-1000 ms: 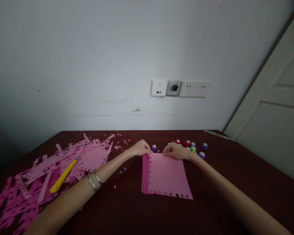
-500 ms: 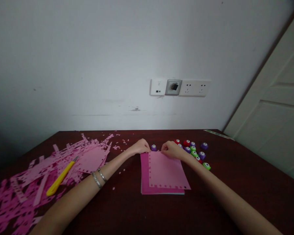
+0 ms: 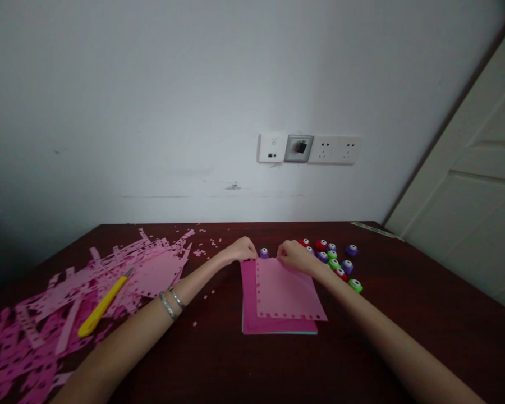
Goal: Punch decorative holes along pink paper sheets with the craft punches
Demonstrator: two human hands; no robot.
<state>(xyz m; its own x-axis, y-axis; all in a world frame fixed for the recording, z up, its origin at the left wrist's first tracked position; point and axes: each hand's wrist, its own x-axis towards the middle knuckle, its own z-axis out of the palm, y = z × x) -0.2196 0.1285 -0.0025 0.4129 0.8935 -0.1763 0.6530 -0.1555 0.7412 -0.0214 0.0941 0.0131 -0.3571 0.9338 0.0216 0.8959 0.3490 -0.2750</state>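
A light pink sheet (image 3: pixel 287 294) with punched edges lies on a stack of darker pink paper (image 3: pixel 248 303) on the dark wooden table (image 3: pixel 404 314). My left hand (image 3: pixel 240 249) pinches the far left corner of the sheet, fingers closed. My right hand (image 3: pixel 293 256) grips the sheet's far edge near its middle, fingers curled. A small purple punch (image 3: pixel 264 253) sits between the two hands, just beyond the paper.
Several small red, purple and green punches (image 3: pixel 334 259) are scattered to the right of my right hand. A pile of pink paper strips (image 3: pixel 67 303) with a yellow utility knife (image 3: pixel 101 306) covers the table's left side. Wall sockets (image 3: pixel 309 149) are behind.
The light pink sheet has been drawn back toward the far edge of the stack and squared up; its near edge now lies on the darker paper. Both hands stayed at its far edge.
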